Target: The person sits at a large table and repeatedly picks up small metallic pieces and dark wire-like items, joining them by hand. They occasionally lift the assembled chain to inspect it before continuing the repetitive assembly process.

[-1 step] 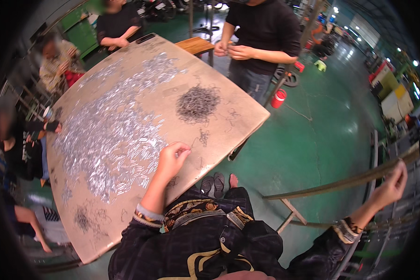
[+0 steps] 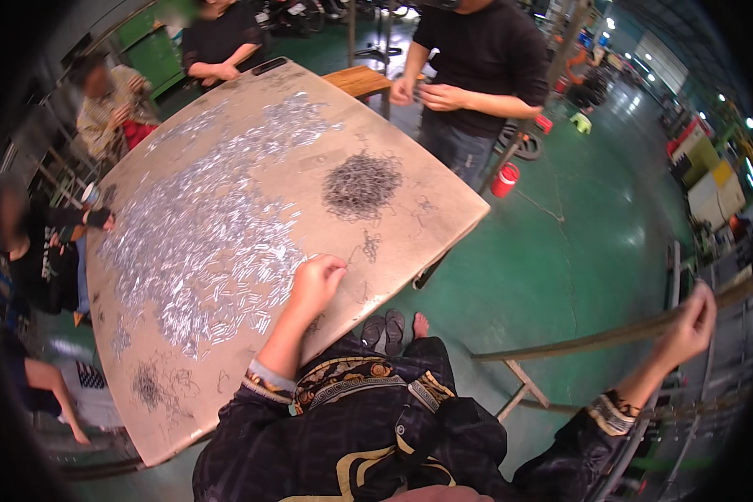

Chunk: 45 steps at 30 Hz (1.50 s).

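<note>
Over the near right edge of the tan table (image 2: 410, 251), my left hand (image 2: 318, 280) is closed in a pinch. A thin dark strand seems to stick up from its fingertips, too fine to name. Left of it spreads a wide layer of small shiny silver pieces (image 2: 217, 217). Beyond it lies a round pile of dark thin wire pieces (image 2: 361, 186), with a few loose ones (image 2: 370, 245) nearer the hand. My right hand (image 2: 690, 326) is raised far out to the right, away from the table, fingertips pressed together. Whatever it pinches is too small to make out.
A person in black (image 2: 481, 67) stands at the table's far right corner; others sit or stand along its far and left sides. A brown rail (image 2: 577, 341) runs below my right hand. A red bucket (image 2: 505, 180) stands on the green floor (image 2: 594, 226).
The view has shifted slightly, moving the table a little to the right. My right hand has come slightly inward, to the left. My left hand keeps its pinch over the table.
</note>
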Available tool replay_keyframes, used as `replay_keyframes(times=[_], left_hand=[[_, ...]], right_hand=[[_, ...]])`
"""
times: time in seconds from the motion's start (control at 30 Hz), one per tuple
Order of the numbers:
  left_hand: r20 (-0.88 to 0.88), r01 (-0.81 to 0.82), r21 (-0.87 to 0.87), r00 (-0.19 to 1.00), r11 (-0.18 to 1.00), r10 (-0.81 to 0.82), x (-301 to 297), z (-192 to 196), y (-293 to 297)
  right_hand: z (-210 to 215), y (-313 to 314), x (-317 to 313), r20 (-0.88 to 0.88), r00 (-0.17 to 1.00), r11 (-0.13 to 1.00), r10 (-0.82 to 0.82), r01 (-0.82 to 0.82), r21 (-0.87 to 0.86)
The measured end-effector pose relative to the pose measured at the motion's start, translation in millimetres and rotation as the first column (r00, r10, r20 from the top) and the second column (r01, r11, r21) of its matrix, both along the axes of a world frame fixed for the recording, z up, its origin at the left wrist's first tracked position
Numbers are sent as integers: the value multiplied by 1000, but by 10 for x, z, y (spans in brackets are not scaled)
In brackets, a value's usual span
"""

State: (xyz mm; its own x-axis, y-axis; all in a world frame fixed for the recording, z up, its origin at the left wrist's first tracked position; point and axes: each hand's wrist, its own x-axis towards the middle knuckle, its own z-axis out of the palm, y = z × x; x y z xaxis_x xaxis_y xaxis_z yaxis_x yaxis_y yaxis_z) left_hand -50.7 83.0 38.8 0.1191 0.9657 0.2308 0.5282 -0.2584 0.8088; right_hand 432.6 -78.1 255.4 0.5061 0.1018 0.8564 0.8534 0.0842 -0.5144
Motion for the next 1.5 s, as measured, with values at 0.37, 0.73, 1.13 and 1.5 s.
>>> replay_keyframes(times=[0.37,0.73,1.13,1.5], left_hand=[[-800,207,282,590,937,110,557,-663,409],[-613,88,234,787,968,76,369,-562,553],[-46,-137,61,989,989,140,-417,-802,-2],[246,-152,-10,958,988,150,-524,-674,-259]], right_hand=[[-2022,1337,-1962,-507,604,178,615,-733,-657],[-2554,1544,-2801,-302,437,22,847,-596,-802],[-2754,1642,-3180,-169,361,33,917,-491,-871],[-2906,1718,-3109,-184,381,68,906,-560,-826]])
